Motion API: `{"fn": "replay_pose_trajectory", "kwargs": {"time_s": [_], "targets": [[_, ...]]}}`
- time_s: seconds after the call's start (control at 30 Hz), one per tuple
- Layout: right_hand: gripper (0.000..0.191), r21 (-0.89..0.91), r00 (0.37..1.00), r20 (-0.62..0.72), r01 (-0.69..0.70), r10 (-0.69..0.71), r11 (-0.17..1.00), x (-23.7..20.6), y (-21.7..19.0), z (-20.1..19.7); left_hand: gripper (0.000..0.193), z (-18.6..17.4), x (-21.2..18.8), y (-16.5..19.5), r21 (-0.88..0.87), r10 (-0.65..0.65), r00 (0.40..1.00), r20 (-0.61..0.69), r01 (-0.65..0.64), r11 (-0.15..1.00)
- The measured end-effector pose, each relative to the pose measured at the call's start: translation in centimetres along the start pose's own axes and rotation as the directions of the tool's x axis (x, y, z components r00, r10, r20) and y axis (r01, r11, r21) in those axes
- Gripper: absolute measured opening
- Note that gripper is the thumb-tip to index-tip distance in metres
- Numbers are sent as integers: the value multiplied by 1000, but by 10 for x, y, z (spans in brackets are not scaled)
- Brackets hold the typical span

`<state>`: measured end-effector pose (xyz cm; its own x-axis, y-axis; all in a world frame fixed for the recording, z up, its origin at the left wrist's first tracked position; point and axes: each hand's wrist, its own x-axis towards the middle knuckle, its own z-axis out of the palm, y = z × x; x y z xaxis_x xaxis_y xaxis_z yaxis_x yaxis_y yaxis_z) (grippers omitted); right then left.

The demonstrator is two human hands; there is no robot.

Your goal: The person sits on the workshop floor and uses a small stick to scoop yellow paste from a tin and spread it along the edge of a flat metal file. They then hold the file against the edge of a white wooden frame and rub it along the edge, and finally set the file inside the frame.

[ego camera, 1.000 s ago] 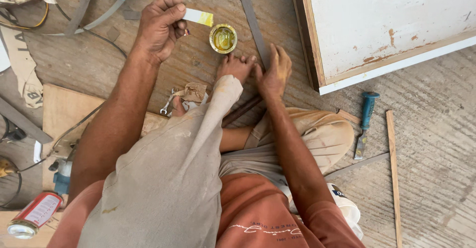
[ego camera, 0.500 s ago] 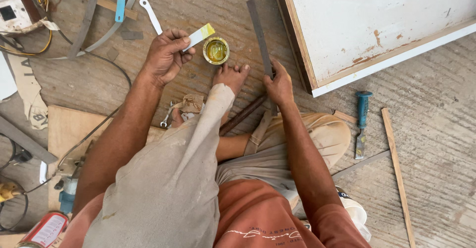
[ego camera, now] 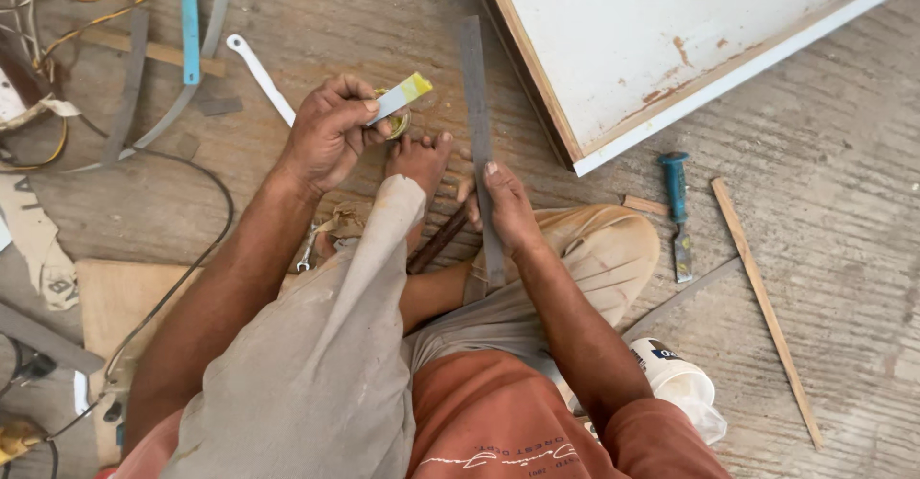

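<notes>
Nearest the camera, the seated person's bent knees and grey trousers fill the lower centre. The right hand (ego camera: 505, 206) presses a long grey strip (ego camera: 477, 134) against the leg, fingers closed over its lower end; the strip runs toward 12 o'clock across the concrete floor (ego camera: 815, 192). At 10 o'clock from it, the left hand (ego camera: 331, 134) pinches a small flat spreader with a yellow tip (ego camera: 402, 98). A second ago this hand lay beside an open yellow-filled tin; now it has drawn back over the tin (ego camera: 398, 123), which is nearly hidden behind the fingers, so the spreader appears freshly loaded, judging by its yellow end. Farther out: a white spanner (ego camera: 261, 77) at 11 o'clock, a white board (ego camera: 671, 38) at 1 o'clock, a blue-handled chisel (ego camera: 678, 206) at 3 o'clock.
</notes>
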<state>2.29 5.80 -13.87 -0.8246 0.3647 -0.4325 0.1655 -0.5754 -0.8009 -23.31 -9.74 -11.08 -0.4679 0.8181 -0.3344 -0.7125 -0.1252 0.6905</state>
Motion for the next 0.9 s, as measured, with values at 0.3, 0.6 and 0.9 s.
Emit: {"fn": "replay_pose_trajectory", "kwargs": {"time_s": [0.3,0.6,0.9], "targets": [[53,79,999,-17,-44,46,996,-32,-33,16,11,46,2,14,116,34,976,217,-60,991],[87,56,981,-38,192,-191,980,-69,-58,10,22,98,3,17,226,69,929,363,-160,961],[60,-27,907,-255,341,-336,940,-147,-50,-29,32,182,-11,51,287,40,874,484,-202,936]]}}
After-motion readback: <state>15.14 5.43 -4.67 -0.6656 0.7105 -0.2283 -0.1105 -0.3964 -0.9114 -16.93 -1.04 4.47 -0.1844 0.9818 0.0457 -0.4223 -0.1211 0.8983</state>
